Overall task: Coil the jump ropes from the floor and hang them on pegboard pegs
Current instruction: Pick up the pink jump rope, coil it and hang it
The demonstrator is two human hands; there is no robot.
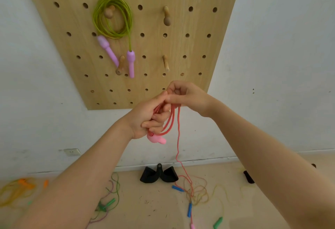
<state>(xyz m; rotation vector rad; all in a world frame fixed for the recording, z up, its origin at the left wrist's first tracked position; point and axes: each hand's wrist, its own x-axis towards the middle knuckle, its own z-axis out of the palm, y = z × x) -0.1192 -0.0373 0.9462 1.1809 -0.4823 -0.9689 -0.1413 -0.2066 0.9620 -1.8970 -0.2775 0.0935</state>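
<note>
- A thin red jump rope (pixel 170 119) hangs in several loops in front of the lower edge of the board, gathered in the person's two hands.
- The left hand (pixel 148 118) has its fingers curled round the loops and round a pink plastic handle (pixel 157 139), whose end sticks out below the palm.
- The right hand (pixel 184 95) sits just above and touching the left, its thumb and fingers pinching the top of the red strands.
- One loose strand of the red rope drops from the hands to the pale floor (pixel 155 203), where it runs into a tangle with a yellow rope (pixel 203 190) and two blue handles (pixel 189 209).
- Behind the hands, a light wooden pegboard (pixel 181 47) is fixed to the white wall (pixel 281 65).
- A coiled green jump rope (pixel 113 17) hangs on the upper left wooden peg (pixel 109 11); its two lilac handles (pixel 130 63) dangle below, beside a lower peg.
- Three more pegs stand out of the board, the upper right peg (pixel 166 16) bare.
- On the floor to the left lie an orange rope (pixel 20 187) and a green-and-purple rope (pixel 108 201) with green handles.
- A black folded object (pixel 158 175) rests against the skirting, and a wall socket (pixel 72 151) sits low on the left.
</note>
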